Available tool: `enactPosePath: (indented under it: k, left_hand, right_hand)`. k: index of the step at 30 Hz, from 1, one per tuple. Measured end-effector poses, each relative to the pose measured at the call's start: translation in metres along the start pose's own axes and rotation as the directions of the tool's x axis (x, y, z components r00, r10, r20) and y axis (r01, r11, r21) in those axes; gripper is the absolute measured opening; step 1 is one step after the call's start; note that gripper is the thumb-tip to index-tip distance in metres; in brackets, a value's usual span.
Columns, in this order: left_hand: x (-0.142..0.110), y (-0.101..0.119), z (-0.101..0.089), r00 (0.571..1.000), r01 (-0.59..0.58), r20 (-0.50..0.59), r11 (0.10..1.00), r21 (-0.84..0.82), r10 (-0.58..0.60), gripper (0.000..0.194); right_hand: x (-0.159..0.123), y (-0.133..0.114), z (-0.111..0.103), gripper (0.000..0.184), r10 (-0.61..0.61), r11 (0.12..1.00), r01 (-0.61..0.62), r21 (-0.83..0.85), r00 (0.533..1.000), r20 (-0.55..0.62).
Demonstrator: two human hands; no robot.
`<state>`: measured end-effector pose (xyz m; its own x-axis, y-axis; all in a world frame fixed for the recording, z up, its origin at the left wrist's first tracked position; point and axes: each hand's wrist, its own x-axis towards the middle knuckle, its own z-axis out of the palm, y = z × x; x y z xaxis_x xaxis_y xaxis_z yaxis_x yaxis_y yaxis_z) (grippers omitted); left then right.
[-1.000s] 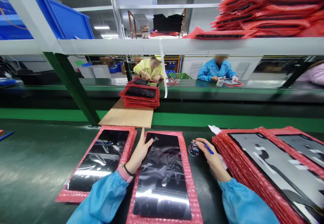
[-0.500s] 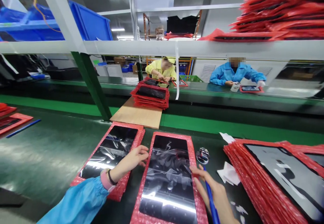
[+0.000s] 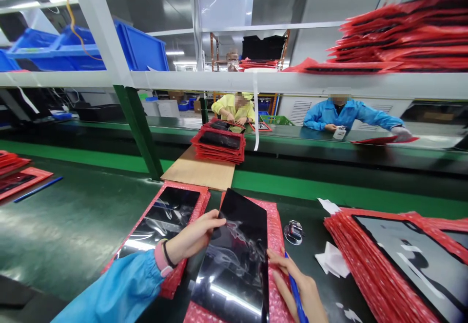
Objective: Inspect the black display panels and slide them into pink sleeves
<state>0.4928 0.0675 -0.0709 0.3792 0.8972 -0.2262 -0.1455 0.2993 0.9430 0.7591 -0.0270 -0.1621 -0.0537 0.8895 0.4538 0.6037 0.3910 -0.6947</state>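
Note:
A glossy black screen panel (image 3: 237, 250), under clear film, is tilted and partly lifted off its red bubble-wrap sleeve (image 3: 275, 225). My left hand (image 3: 195, 235), in a blue sleeve with a pink band, grips its left edge, thumb on the front. My right hand (image 3: 298, 284) holds the right edge with its fingertips; a blue pen (image 3: 295, 296) lies tucked in the same hand. A second black screen panel (image 3: 166, 216) rests on red bubble wrap by my left forearm. To the right sit a small shiny metal object (image 3: 294, 232) on a round base and crumpled white paper (image 3: 332, 259).
Stacked red bubble-wrap sleeves (image 3: 361, 259) with grey-backed panels stand at right. A wooden board (image 3: 201, 169) bears another red stack (image 3: 219, 142). A green post (image 3: 137, 133) and a white shelf (image 3: 219, 80) rise ahead. Two people work across the bench. A blue stick (image 3: 38, 189) lies left.
The screen panel has gone from flat on its sleeve to tilted up, with both hands now on its edges. My right hand moved from the metal object to the panel, bringing the pen along.

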Motion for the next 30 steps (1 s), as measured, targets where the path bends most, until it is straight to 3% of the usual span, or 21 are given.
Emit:
enactPosePath:
  k: [4, 8, 11, 18, 21, 23, 26, 28, 30]
  left_hand:
    - [-0.003, -0.002, 0.014, 0.998, 0.049, 0.042, 0.99, -0.129, -0.044, 0.025]
    - [-0.003, -0.006, 0.004, 0.999, 0.0, 0.043, 0.986, -0.168, 0.007, 0.041]
    - [-0.008, -0.001, -0.026, 0.995, -0.093, -0.053, 0.981, -0.172, 0.085, 0.049]
    - [-0.028, 0.02, -0.146, 0.959, -0.179, -0.24, 0.977, -0.115, 0.147, 0.059]
    - [-0.034, 0.018, -0.182, 0.942, -0.167, -0.305, 0.984, -0.059, 0.141, 0.06]
    - [-0.035, 0.015, -0.195, 0.93, -0.146, -0.344, 0.989, -0.013, 0.133, 0.056]
    - [-0.034, 0.017, -0.203, 0.906, -0.112, -0.401, 0.991, 0.078, 0.133, 0.048]
    - [-0.032, 0.024, -0.205, 0.867, -0.114, -0.466, 0.981, 0.16, 0.177, 0.043]
    - [-0.027, 0.032, -0.201, 0.809, -0.136, -0.531, 0.959, 0.249, 0.252, 0.038]
  right_hand:
    - [0.004, -0.006, -0.006, 0.017, 0.01, 0.999, -0.009, 0.052, 1.0, -0.029]
    - [0.009, -0.013, -0.018, 0.02, 0.037, 0.996, -0.036, 0.078, 0.999, -0.012]
    - [0.009, -0.014, -0.027, 0.023, 0.075, 0.993, -0.072, 0.098, 0.997, -0.032]
    - [0.007, -0.007, -0.039, 0.027, 0.172, 0.975, -0.16, 0.155, 0.983, -0.061]
    - [0.01, -0.01, -0.036, 0.035, 0.242, 0.94, -0.231, 0.251, 0.97, -0.017]
    - [0.012, -0.017, -0.031, 0.042, 0.281, 0.884, -0.276, 0.378, 0.959, 0.045]
    - [0.018, -0.031, -0.02, 0.055, 0.282, 0.724, -0.306, 0.618, 0.949, 0.14]
    - [0.022, -0.039, -0.013, 0.057, 0.278, 0.644, -0.32, 0.695, 0.944, 0.178]
    - [0.025, -0.046, -0.008, 0.049, 0.301, 0.655, -0.353, 0.668, 0.933, 0.198]
